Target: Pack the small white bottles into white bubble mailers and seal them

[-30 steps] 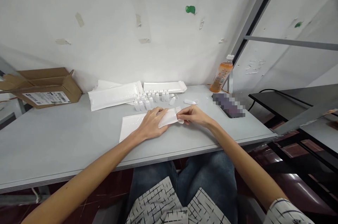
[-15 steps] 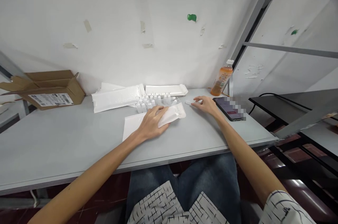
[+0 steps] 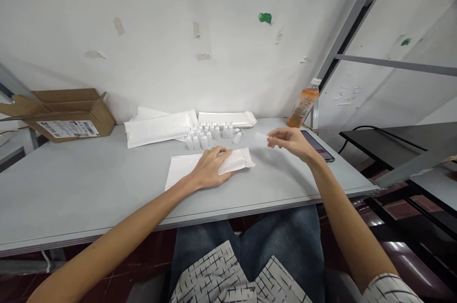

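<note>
— Pouch [image 3: 237, 162] on the counter [image 3: 89, 188]: where's your left hand [image 3: 210, 169]?
— Your fingers lie spread flat on it, pinning it down, just in front of the vials [image 3: 209, 132].
— And your right hand [image 3: 291, 140]?
— Raised above the counter, right of the pouch, fingertips pinching one small vial [image 3: 262, 137]. Your phone [image 3: 319, 148] lies beyond.

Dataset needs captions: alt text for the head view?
A seated person's left hand presses a small white pouch flat on a grey table, while the right hand holds up a small white vial. More vials, white packets, a cardboard box and an orange drink bottle line the wall.
</note>
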Demonstrator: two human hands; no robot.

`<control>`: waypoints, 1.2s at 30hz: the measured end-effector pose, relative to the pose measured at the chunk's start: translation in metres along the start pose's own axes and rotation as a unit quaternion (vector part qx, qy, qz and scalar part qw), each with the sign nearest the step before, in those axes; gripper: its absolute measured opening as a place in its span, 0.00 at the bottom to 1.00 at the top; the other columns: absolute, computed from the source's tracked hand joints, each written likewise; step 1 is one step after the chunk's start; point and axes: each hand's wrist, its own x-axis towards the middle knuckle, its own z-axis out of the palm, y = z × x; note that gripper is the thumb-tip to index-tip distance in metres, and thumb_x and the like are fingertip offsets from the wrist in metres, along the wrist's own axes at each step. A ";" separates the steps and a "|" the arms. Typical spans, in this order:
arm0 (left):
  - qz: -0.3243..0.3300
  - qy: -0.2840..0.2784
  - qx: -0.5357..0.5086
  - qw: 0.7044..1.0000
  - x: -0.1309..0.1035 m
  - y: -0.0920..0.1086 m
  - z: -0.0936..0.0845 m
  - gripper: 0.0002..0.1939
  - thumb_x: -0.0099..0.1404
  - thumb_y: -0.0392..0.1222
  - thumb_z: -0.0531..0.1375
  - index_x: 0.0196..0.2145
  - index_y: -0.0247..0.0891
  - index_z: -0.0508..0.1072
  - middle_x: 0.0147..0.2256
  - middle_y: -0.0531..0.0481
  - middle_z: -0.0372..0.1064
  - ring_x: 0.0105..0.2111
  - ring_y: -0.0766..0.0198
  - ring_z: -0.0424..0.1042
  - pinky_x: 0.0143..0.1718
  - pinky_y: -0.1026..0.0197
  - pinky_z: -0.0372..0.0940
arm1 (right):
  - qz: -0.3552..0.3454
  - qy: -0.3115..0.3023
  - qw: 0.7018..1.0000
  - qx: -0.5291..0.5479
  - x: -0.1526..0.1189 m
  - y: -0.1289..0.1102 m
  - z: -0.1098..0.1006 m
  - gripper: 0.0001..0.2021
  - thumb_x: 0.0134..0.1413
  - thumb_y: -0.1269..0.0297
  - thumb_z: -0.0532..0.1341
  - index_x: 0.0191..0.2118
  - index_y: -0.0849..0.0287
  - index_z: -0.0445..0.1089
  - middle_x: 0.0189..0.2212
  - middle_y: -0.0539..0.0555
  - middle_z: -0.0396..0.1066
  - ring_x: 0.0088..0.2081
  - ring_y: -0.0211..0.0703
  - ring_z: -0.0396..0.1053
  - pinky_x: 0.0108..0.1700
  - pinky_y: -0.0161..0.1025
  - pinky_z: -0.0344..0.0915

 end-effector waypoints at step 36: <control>0.000 -0.013 0.008 1.000 -0.001 -0.001 -0.006 0.27 0.63 0.48 0.60 0.57 0.36 0.67 0.52 0.38 0.63 0.50 0.47 0.66 0.53 0.45 0.62 | -0.027 -0.063 0.997 -0.024 0.013 -0.004 0.059 0.15 0.52 0.55 0.61 0.33 0.62 0.78 0.27 0.53 0.74 0.26 0.38 0.65 0.30 0.35 0.60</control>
